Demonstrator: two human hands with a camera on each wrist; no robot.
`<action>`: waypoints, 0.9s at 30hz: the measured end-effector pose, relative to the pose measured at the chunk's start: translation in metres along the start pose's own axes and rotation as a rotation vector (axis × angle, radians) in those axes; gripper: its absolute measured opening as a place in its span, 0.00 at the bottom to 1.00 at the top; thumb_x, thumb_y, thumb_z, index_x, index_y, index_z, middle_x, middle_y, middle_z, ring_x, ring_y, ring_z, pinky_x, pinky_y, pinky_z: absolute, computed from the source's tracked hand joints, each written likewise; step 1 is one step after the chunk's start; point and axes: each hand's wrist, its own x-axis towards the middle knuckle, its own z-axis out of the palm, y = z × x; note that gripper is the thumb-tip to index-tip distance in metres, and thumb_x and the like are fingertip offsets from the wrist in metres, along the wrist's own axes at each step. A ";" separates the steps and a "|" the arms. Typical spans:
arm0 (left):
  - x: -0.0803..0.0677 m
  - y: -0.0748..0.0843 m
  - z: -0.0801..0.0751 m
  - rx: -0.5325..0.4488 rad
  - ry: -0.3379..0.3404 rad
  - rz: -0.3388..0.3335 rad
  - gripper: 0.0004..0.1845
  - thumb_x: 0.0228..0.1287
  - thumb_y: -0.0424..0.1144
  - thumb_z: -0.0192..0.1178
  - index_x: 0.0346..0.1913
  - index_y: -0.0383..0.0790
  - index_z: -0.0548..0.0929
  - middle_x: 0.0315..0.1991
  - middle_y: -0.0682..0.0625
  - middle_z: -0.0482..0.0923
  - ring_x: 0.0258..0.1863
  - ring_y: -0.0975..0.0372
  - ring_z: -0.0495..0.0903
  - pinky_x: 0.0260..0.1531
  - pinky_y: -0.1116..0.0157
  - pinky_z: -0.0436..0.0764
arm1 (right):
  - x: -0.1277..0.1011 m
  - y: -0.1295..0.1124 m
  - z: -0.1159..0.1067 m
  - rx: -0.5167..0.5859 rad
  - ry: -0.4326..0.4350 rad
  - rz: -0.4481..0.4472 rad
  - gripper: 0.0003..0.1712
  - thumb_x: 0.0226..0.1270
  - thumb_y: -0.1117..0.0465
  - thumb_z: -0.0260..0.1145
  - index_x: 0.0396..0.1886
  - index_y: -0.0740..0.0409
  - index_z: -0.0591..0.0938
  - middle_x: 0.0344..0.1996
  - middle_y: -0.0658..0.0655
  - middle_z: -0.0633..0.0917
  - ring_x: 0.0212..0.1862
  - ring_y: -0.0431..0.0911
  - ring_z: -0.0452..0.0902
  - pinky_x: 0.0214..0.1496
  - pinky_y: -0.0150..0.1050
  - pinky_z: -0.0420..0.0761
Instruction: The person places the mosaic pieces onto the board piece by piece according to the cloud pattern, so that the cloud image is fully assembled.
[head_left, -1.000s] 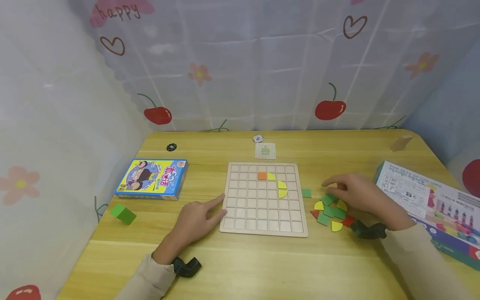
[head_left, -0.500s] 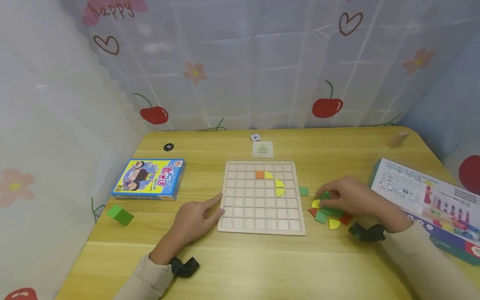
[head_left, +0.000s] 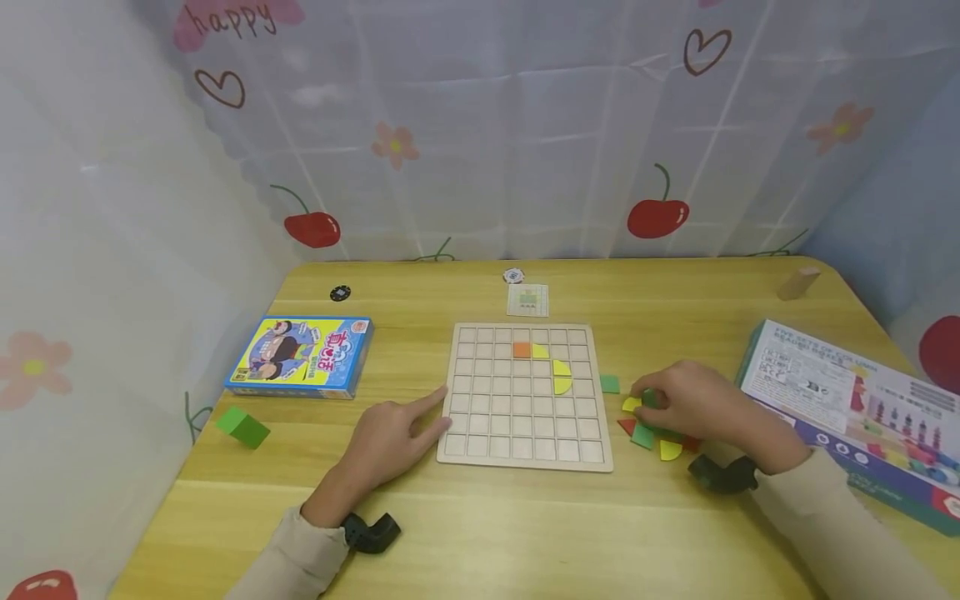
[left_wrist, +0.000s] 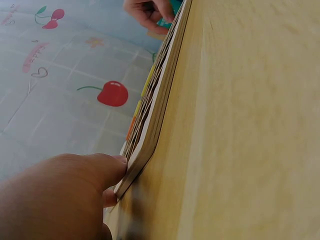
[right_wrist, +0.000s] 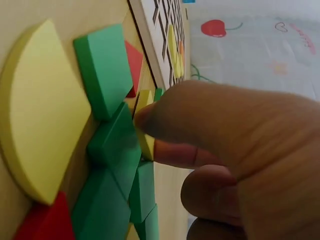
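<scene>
My left hand rests at the left edge of a wooden grid board, its index finger and thumb stretched out to the rim. In the left wrist view the thumb touches the board's corner. An orange square and several yellow quarter-circles sit in the grid. Right of the board, my right hand reaches into a pile of flat pieces. Its thumb and index finger pinch a yellow quarter-circle piece. Around it lie green squares, red triangles and another yellow quarter-circle.
A single green square lies beside the board. Behind the board are a small pattern card and a white chip. A blue-yellow box, a green block and a black chip stand left; a large box and wooden block right.
My right hand has moved slightly left and down into the pile, its fingertips closing around a yellow quarter-circle piece. The left hand stays at the board's edge.
</scene>
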 end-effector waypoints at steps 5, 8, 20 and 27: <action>0.000 0.001 0.000 -0.016 -0.002 0.002 0.27 0.71 0.58 0.62 0.68 0.53 0.81 0.09 0.66 0.49 0.11 0.71 0.46 0.14 0.69 0.54 | -0.001 0.003 -0.001 0.008 0.039 0.017 0.13 0.59 0.53 0.78 0.42 0.51 0.90 0.13 0.39 0.68 0.17 0.33 0.62 0.21 0.32 0.63; 0.000 0.002 -0.001 -0.013 -0.008 -0.003 0.27 0.71 0.59 0.61 0.68 0.53 0.81 0.09 0.65 0.50 0.11 0.71 0.47 0.14 0.69 0.54 | 0.004 -0.002 -0.006 0.040 0.058 0.039 0.13 0.60 0.53 0.77 0.43 0.50 0.90 0.14 0.40 0.68 0.17 0.35 0.61 0.21 0.33 0.62; -0.001 0.001 0.000 -0.003 0.000 -0.008 0.27 0.72 0.59 0.61 0.68 0.53 0.80 0.09 0.64 0.51 0.11 0.71 0.47 0.14 0.68 0.54 | 0.082 -0.046 -0.005 -0.009 0.055 -0.053 0.14 0.63 0.51 0.76 0.46 0.51 0.90 0.15 0.43 0.72 0.19 0.39 0.65 0.23 0.36 0.64; -0.001 0.001 0.000 -0.007 -0.007 -0.011 0.27 0.72 0.59 0.61 0.69 0.54 0.80 0.08 0.64 0.51 0.11 0.71 0.48 0.14 0.68 0.56 | 0.130 -0.068 0.008 -0.022 0.021 -0.124 0.13 0.65 0.53 0.73 0.46 0.52 0.91 0.17 0.44 0.75 0.22 0.40 0.67 0.26 0.35 0.66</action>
